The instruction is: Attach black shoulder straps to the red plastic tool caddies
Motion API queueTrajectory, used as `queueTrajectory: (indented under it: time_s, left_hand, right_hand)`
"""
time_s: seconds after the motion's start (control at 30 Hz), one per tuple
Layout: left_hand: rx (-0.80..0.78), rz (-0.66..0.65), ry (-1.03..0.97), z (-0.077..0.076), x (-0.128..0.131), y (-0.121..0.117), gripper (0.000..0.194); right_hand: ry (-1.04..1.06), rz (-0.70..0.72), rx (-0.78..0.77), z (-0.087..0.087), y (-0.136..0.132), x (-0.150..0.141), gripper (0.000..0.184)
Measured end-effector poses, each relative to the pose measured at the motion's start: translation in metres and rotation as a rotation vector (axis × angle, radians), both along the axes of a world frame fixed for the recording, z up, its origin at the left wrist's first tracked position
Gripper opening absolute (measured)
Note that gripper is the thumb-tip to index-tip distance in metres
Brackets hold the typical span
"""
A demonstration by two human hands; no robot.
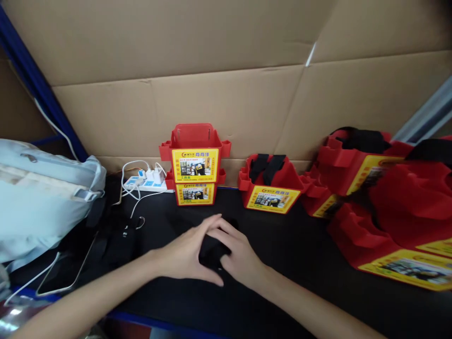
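My left hand [183, 252] and my right hand [242, 254] meet over the black tabletop, fingertips touching at the top. Between them is a dark, soft-looking black item [213, 252], hard to tell from the table behind it. The left hand curves around its left side with the thumb apart below. On the other side, my right fingers and thumb bend in around it. Just beyond the hands stand two stacked red plastic tool boxes [196, 165] with yellow labels. To their right sits a red tool box [271, 183] with black straps in it.
More red tool boxes [395, 263] are piled at the right. At left lie a pale blue bag [45, 202], a phone [67, 268] and a black item with a metal ring [122, 240]. Behind these is a white power strip [150, 183] with cables. Cardboard [229, 103] lines the back.
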State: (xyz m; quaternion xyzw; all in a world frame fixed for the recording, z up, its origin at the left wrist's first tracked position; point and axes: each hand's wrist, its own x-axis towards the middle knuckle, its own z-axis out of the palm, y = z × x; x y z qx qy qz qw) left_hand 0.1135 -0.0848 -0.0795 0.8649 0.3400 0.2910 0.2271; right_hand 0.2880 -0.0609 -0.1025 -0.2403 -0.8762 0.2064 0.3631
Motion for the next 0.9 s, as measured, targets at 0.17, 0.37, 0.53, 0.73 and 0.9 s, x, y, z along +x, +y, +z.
queueTrajectory:
  time_s: [0.17,0.37,0.53,0.73,0.9]
  left_hand:
    - [-0.106,0.322,-0.258,-0.006,-0.046,-0.008,0.067]
    - [-0.086,0.745,-0.002,0.021,-0.163,0.001,0.058]
    - [0.112,1.146,0.398,-0.027,-0.208,0.007,0.088]
    - [0.167,1.189,0.583,-0.079,-0.196,0.005,0.055]
    - [0.123,1.164,0.615,-0.08,-0.2,0.022,0.049]
  right_hand:
    - [0.013,0.14,0.052,0.033,0.005,-0.065,0.053]
    - [-0.156,-0.164,0.319,0.055,0.045,-0.02,0.044]
    - [-0.409,-0.657,0.406,0.038,0.107,0.086,0.046]
    - [-0.654,-0.726,0.313,0.017,0.13,0.161,0.035]
    - [-0.609,-0.609,0.339,0.024,0.086,0.152,0.028]
